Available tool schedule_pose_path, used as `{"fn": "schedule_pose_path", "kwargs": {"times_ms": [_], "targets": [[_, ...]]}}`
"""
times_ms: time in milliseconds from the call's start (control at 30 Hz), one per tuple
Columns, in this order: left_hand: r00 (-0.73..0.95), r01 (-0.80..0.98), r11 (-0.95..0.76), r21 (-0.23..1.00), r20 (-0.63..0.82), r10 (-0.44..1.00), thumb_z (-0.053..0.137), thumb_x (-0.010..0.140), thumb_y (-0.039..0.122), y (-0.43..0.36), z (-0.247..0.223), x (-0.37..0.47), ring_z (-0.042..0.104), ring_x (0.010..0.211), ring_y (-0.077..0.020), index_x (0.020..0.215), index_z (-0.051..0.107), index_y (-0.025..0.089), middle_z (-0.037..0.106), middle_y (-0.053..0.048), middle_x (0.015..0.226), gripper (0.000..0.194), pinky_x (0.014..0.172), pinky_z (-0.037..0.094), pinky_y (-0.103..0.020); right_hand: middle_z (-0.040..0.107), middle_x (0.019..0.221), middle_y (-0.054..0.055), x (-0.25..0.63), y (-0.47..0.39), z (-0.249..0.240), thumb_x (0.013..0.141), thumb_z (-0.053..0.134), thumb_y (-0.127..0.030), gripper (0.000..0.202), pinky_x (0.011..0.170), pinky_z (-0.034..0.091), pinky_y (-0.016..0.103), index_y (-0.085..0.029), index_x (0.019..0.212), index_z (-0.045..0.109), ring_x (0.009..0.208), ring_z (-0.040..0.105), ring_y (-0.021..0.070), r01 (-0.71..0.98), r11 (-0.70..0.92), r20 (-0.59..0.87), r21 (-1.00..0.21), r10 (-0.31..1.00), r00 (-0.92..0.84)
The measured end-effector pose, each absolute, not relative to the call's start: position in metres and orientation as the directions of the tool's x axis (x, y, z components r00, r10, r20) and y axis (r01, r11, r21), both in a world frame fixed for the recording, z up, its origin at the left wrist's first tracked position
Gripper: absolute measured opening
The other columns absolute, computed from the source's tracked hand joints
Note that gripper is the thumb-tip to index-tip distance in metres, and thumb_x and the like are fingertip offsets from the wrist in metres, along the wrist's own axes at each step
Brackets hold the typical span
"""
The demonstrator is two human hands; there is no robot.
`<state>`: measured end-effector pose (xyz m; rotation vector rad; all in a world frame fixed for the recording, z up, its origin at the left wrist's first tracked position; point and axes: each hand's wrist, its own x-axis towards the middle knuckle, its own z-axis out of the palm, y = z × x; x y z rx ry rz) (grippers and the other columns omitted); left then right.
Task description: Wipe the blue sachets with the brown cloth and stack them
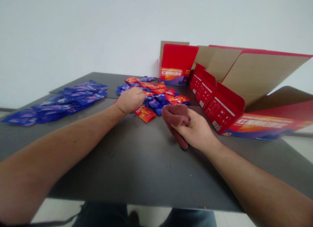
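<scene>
The right hand (195,127) pinches the cloth (176,117) between thumb and fingers, above the table (137,161). The left hand (130,99) is at the mixed packets (158,103), fingers curled; whether they grip one cannot be told. The boxes (223,106) stand open at right.

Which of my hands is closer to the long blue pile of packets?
Left. Your left hand is right of the blue pile, at the mixed red and blue packets; your right hand, holding the brown cloth, is farther right.
</scene>
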<state>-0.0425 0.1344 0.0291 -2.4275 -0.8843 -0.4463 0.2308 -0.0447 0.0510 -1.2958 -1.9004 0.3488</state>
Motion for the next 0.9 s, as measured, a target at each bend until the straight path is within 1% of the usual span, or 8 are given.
{"fn": "schedule_pose_path", "kwargs": {"times_ms": [133,267,367,433,533,667,767,900], "targets": [[0.647,0.723,-0.629,-0.286,0.600,0.471,0.047,0.096,0.026,0.128,0.047,-0.048,0.062,0.097,-0.0289,0.094,0.072,0.012,0.069,-0.015,0.094,0.029,0.089,0.048,-0.043,0.076,0.089,0.001,0.230,-0.045,0.050,0.082,0.064,-0.021,0.034,0.070,0.053,0.030,-0.022,0.116,0.071,0.079,0.071,0.0211,0.657,0.416,0.431,-0.629,0.890,-0.150],[0.530,0.768,-0.623,-0.147,0.692,0.490,0.051,0.094,0.030,0.104,0.074,-0.052,0.062,0.097,-0.0282,0.097,0.072,0.013,0.069,-0.013,0.094,0.027,0.091,0.048,-0.042,0.076,0.090,0.003,0.230,-0.045,0.050,0.083,0.067,-0.025,0.032,0.073,0.054,0.033,-0.020,0.115,0.070,0.080,0.070,0.0220,0.623,0.394,0.406,-0.675,0.904,-0.133],[0.416,0.795,-0.607,-0.001,0.729,0.544,0.055,0.091,0.032,0.073,0.094,-0.052,0.062,0.096,-0.0281,0.098,0.072,0.014,0.069,-0.013,0.095,0.026,0.088,0.048,-0.040,0.075,0.092,0.004,0.233,-0.043,0.052,0.085,0.071,-0.036,0.035,0.071,0.054,0.034,-0.019,0.116,0.067,0.082,0.070,0.0227,0.464,0.399,0.383,-0.791,0.914,-0.132],[0.327,0.796,-0.587,0.147,0.712,0.622,0.057,0.090,0.032,0.052,0.103,-0.050,0.063,0.085,-0.0250,0.095,0.071,0.015,0.070,-0.010,0.090,0.023,0.079,0.049,-0.037,0.075,0.093,0.005,0.236,-0.041,0.053,0.084,0.073,-0.044,0.039,0.071,0.055,0.034,-0.018,0.113,0.066,0.082,0.070,0.0227,0.342,0.400,0.372,-0.850,0.916,-0.147],[0.240,0.729,-0.541,0.420,0.584,0.776,0.058,0.089,0.034,0.025,0.108,-0.046,0.061,0.067,-0.0190,0.093,0.067,0.017,0.068,-0.004,0.077,0.020,0.065,0.048,-0.031,0.074,0.095,0.005,0.237,-0.041,0.055,0.082,0.076,-0.048,0.039,0.075,0.055,0.034,-0.018,0.106,0.067,0.085,0.069,0.0227,0.250,0.411,0.355,-0.877,0.904,-0.240],[0.302,0.505,-0.445,0.740,0.331,0.894,0.058,0.089,0.036,0.005,0.096,-0.033,0.057,0.049,-0.0145,0.086,0.059,0.019,0.062,0.001,0.064,0.016,0.047,0.045,-0.025,0.072,0.094,0.004,0.231,-0.049,0.057,0.083,0.076,-0.050,0.040,0.078,0.053,0.032,-0.018,0.105,0.068,0.087,0.067,0.0210,0.165,0.380,0.279,-0.910,0.857,-0.433],[0.374,0.430,-0.355,0.830,0.195,0.907,0.060,0.087,0.034,-0.001,0.079,-0.020,0.057,0.046,-0.0141,0.085,0.058,0.020,0.060,0.003,0.060,0.015,0.042,0.044,-0.024,0.070,0.092,0.003,0.225,-0.055,0.054,0.082,0.077,-0.049,0.039,0.076,0.052,0.029,-0.017,0.103,0.068,0.084,0.064,0.0183,0.128,0.334,0.229,-0.934,0.834,-0.502],[0.424,0.431,-0.259,0.864,0.060,0.904,0.059,0.089,0.033,-0.003,0.055,-0.007,0.054,0.041,-0.0129,0.084,0.056,0.020,0.056,0.004,0.056,0.014,0.039,0.041,-0.023,0.068,0.089,0.001,0.220,-0.055,0.043,0.082,0.078,-0.049,0.042,0.071,0.051,0.027,-0.017,0.106,0.067,0.077,0.062,0.0158,0.110,0.234,0.135,-0.966,0.820,-0.556]]}}
